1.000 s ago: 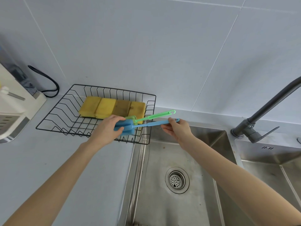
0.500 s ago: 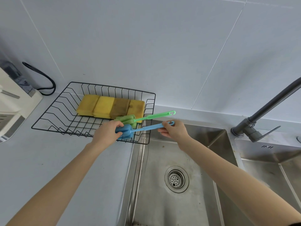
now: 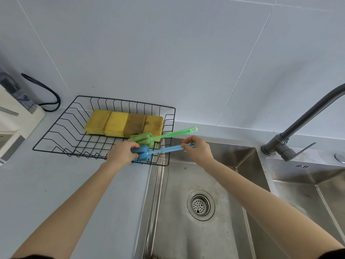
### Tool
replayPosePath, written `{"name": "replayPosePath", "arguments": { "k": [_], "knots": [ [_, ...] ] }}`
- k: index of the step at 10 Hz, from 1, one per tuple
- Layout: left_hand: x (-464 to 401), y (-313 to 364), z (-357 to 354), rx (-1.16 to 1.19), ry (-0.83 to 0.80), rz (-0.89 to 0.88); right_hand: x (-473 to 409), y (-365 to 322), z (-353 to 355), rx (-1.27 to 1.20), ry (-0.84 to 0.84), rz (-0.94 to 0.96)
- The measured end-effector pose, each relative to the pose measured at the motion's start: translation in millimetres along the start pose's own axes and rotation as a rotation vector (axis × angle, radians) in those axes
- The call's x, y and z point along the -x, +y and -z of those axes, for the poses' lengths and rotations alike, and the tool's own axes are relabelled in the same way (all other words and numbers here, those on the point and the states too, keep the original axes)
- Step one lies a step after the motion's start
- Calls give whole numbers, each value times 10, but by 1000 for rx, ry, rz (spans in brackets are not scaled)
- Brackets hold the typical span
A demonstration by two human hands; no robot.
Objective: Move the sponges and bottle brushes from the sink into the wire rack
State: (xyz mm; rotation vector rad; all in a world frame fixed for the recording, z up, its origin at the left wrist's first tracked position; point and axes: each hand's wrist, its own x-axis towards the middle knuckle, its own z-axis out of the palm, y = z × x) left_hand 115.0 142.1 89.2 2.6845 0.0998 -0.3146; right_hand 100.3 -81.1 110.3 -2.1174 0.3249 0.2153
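Last item: I hold blue brush (image 3: pixel 160 150), left hand (image 3: pixel 121 154) gripping head, right hand (image 3: pixel 197 149) pinching handle, over wire rack (image 3: pixel 56 130). Next: lower beside green brush (image 3: pixel 149 138), release.

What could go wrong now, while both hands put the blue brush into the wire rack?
1. The blue brush has its foam head at the front right corner of the wire rack, and its handle sticks out over the sink. Once released, it may tip back into the basin.
2. The green brush lies just behind it, its handle also overhanging the rim. The left hand or right hand may knock it loose when pulling away.
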Motion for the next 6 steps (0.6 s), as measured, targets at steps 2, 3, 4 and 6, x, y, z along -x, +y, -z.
{"name": "replayPosePath", "arguments": {
  "k": [2,3,4,6],
  "knots": [
    [12,0,76,112,-96,0,72,-18,62,113,-5,57],
    [48,22,90,98,-89,-6,106,-25,112,189,-28,52],
    [90,54,108,6,-85,-23,176,-32,217,363,-100,84],
    [177,384,289,-74,11,-115,315,-170,460,711,-130,199]
  ]
}}
